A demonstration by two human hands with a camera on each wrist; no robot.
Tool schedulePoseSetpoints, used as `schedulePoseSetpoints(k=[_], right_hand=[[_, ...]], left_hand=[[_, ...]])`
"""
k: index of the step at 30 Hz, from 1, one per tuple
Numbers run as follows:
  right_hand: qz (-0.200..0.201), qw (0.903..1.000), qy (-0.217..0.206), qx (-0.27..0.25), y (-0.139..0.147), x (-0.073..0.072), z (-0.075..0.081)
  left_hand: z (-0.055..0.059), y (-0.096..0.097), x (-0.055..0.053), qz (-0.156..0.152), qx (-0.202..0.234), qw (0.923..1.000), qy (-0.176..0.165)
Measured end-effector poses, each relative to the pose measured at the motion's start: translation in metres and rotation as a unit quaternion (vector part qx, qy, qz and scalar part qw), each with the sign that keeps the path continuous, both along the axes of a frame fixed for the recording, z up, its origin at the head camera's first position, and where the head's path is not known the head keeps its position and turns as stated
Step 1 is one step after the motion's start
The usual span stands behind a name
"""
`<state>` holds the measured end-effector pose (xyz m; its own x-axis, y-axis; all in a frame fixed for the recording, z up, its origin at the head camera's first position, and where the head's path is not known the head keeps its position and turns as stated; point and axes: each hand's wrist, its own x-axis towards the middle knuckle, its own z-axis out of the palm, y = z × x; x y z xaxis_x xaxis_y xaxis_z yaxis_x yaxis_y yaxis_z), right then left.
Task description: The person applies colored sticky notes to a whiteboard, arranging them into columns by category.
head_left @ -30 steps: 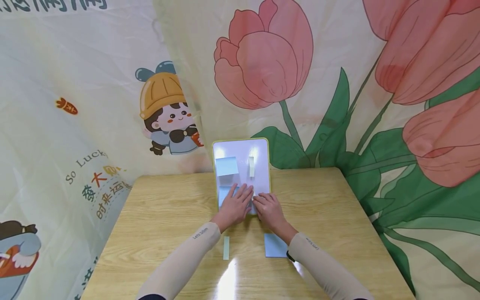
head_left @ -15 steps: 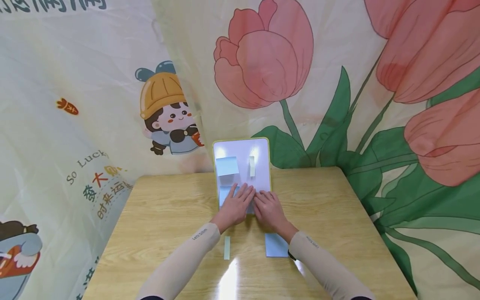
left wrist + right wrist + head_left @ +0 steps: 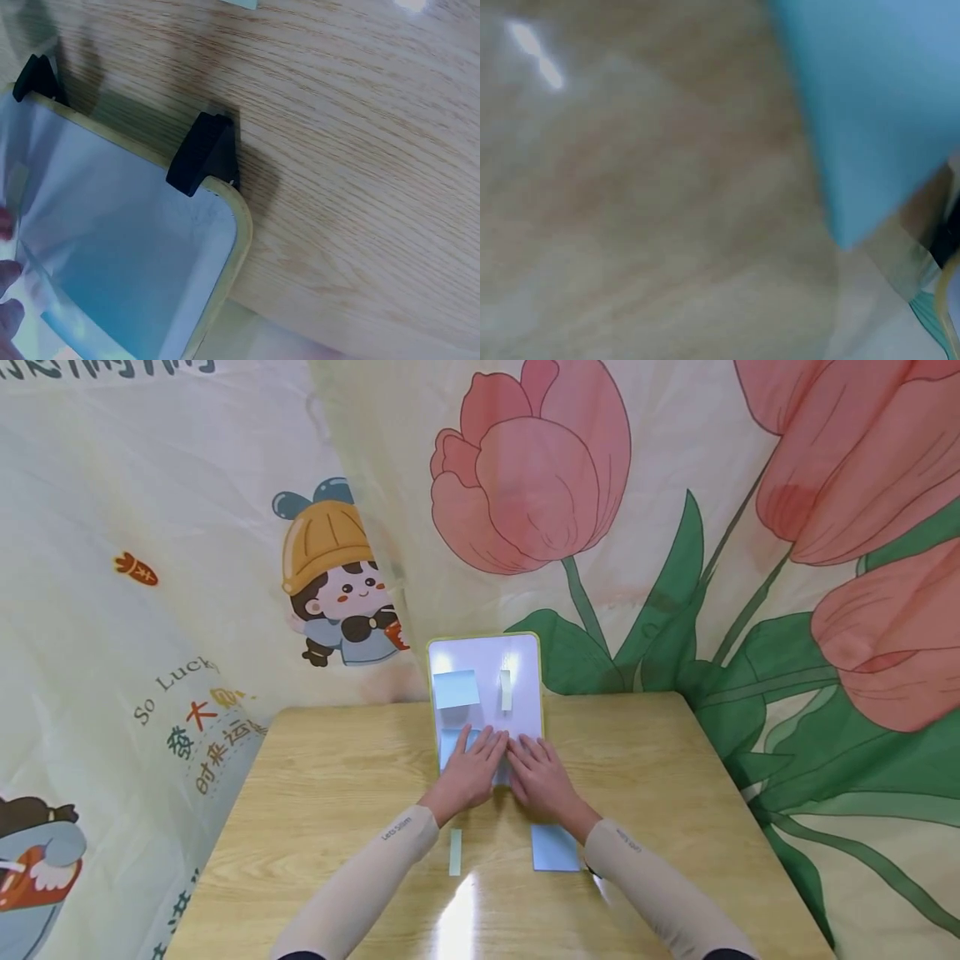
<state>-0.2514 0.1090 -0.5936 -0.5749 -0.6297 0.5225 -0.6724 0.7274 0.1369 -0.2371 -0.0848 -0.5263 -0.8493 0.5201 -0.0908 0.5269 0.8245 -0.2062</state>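
Note:
A small whiteboard with a yellow-green rim stands upright at the table's back. My left hand rests on its lower part with straight fingers, partly over a lower blue sticky note. Close beside it, my right hand lays straight fingers on the lower right of the board. The fingertips nearly meet. In the left wrist view, fingers at the left edge are near a pale strip on the board; whose they are I cannot tell. An upper blue sticky note and a pale green strip stick higher up.
A pale green strip and a blue sticky note lie on the wooden table, nearer me. A black foot supports the board's lower edge. A printed cloth hangs behind the table.
My right hand's fingers have straightened and spread slightly against the board, their tips moving a little up. The left hand stays almost in place.

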Motion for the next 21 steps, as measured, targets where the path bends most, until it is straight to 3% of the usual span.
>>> schedulePoseSetpoints(k=[6, 11, 15, 21], right_hand=[[0.024, 0.9996, -0.001, -0.013, -0.001, 0.004, 0.001], [-0.007, 0.9994, -0.033, 0.005, 0.000, -0.002, 0.015], [-0.012, 0.9975, -0.064, 0.028, 0.002, 0.002, 0.015], [0.029, 0.9978, -0.059, 0.007, 0.006, 0.006, 0.008]], left_hand=[[-0.004, 0.000, -0.006, 0.003, 0.012, 0.9999, -0.008], [-0.003, 0.003, -0.005, 0.006, -0.002, 1.0000, -0.005], [0.001, 0.004, -0.001, 0.009, -0.012, 0.9998, -0.012], [0.008, 0.003, -0.004, 0.006, -0.017, 0.9998, 0.003]])
